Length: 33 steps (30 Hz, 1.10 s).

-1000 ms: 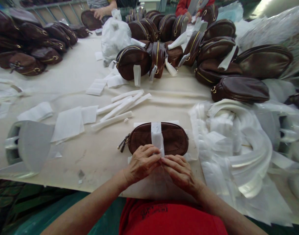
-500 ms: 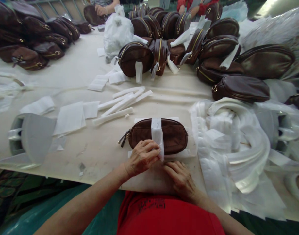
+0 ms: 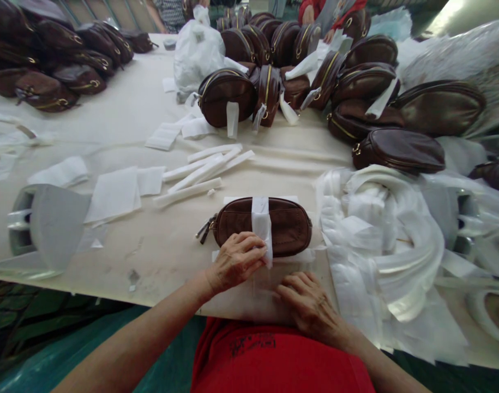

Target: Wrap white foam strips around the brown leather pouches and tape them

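Observation:
A small brown oval bag (image 3: pixel 292 229) lies flat on the table in front of me, zipper pulls (image 3: pixel 204 232) at its left end. A white wrapping strip (image 3: pixel 260 210) runs across its middle and over its front edge. My left hand (image 3: pixel 239 259) is closed in a pinch on the strip's lower end, against the bag's front edge. My right hand (image 3: pixel 308 303) rests on the table nearer to me, fingers loosely bent and apart from the bag. Nothing shows in it, though its palm is hidden.
Rolled white strips (image 3: pixel 208 169) and white sheets (image 3: pixel 114 191) lie to the left, beyond a grey tape dispenser (image 3: pixel 55 229). A heap of white wrapping strips (image 3: pixel 380 245) lies right. Brown bags (image 3: pixel 228 101) crowd the far side, near a white plastic bag (image 3: pixel 198 54). A co-worker's red sleeve (image 3: pixel 310 8) shows behind.
My right hand has drawn slightly right and toward me, its fingers more bent. My left hand stays on the strip. At the far left, a co-worker's hand and a brown bag have shifted.

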Available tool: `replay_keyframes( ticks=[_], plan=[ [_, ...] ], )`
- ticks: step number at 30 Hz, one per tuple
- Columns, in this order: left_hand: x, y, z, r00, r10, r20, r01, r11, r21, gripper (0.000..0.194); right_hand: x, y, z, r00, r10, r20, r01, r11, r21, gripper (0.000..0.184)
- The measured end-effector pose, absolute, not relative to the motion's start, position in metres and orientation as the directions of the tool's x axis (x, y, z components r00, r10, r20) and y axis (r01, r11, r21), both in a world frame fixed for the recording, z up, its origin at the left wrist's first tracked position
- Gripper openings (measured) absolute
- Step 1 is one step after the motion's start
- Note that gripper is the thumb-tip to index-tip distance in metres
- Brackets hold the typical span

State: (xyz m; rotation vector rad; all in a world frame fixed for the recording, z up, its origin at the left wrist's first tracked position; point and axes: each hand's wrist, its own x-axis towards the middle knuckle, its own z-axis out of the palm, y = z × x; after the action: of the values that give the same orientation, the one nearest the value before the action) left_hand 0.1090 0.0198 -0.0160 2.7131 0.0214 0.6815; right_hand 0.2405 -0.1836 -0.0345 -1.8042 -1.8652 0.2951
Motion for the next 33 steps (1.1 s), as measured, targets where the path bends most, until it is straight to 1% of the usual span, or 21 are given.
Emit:
replay_keyframes(
  ticks=[2, 3, 5, 6, 8, 10, 11, 12, 14, 21, 27, 29, 33],
  plan=[
    [0.109, 0.020, -0.016, 0.885, 0.098, 0.454, -0.067, -0.941, 0.332, 0.013, 0.230, -0.178, -0.039, 0.060, 0.990, 0.128, 0.815, 0.025, -0.578, 0.037],
    [0.109, 0.020, -0.016, 0.884, 0.095, 0.458, -0.071, -0.941, 0.332, 0.013, 0.225, -0.176, -0.042, 0.091, 0.991, 0.093, 0.805, -0.019, -0.593, 0.042],
    [0.109, 0.020, -0.016, 0.878, 0.091, 0.470, -0.079, -0.941, 0.329, 0.012, 0.217, -0.171, -0.049, 0.138, 0.989, 0.062, 0.806, -0.075, -0.587, 0.047],
    [0.110, 0.019, -0.015, 0.876, 0.091, 0.474, -0.080, -0.941, 0.329, 0.012, 0.214, -0.169, -0.051, 0.150, 0.985, 0.080, 0.809, -0.076, -0.583, 0.047],
    [0.110, 0.019, -0.015, 0.876, 0.097, 0.473, -0.074, -0.941, 0.330, 0.011, 0.209, -0.166, -0.054, 0.154, 0.970, 0.187, 0.807, -0.014, -0.591, 0.040],
    [0.110, 0.019, -0.015, 0.875, 0.100, 0.474, -0.072, -0.941, 0.331, 0.012, 0.207, -0.162, -0.054, 0.103, 0.925, 0.366, 0.807, 0.138, -0.574, 0.024],
    [0.110, 0.019, -0.015, 0.873, 0.098, 0.478, -0.075, -0.941, 0.329, 0.013, 0.207, -0.160, -0.052, 0.050, 0.895, 0.444, 0.806, 0.226, -0.547, 0.020],
    [0.109, 0.019, -0.016, 0.868, 0.093, 0.488, -0.081, -0.943, 0.323, 0.014, 0.207, -0.159, -0.049, -0.010, 0.867, 0.498, 0.803, 0.304, -0.512, 0.019],
    [0.109, 0.018, -0.016, 0.853, 0.077, 0.516, -0.096, -0.949, 0.300, 0.017, 0.208, -0.158, -0.041, -0.115, 0.834, 0.540, 0.797, 0.402, -0.451, 0.020],
    [0.109, 0.016, -0.020, 0.819, 0.061, 0.571, -0.102, -0.963, 0.249, 0.016, 0.206, -0.163, -0.009, -0.218, 0.854, 0.472, 0.809, 0.429, -0.402, 0.031],
    [0.109, 0.017, -0.023, 0.811, 0.021, 0.585, -0.112, -0.975, 0.190, 0.019, 0.201, -0.169, -0.007, -0.272, 0.825, 0.496, 0.823, 0.467, -0.325, 0.031],
    [0.108, 0.017, -0.024, 0.815, 0.007, 0.580, -0.116, -0.978, 0.174, 0.020, 0.201, -0.170, -0.006, -0.297, 0.823, 0.484, 0.825, 0.476, -0.304, 0.031],
    [0.107, 0.017, -0.025, 0.814, -0.012, 0.581, -0.126, -0.979, 0.157, 0.020, 0.210, -0.165, 0.013, -0.357, 0.811, 0.464, 0.806, 0.518, -0.285, 0.026]
  ],
)
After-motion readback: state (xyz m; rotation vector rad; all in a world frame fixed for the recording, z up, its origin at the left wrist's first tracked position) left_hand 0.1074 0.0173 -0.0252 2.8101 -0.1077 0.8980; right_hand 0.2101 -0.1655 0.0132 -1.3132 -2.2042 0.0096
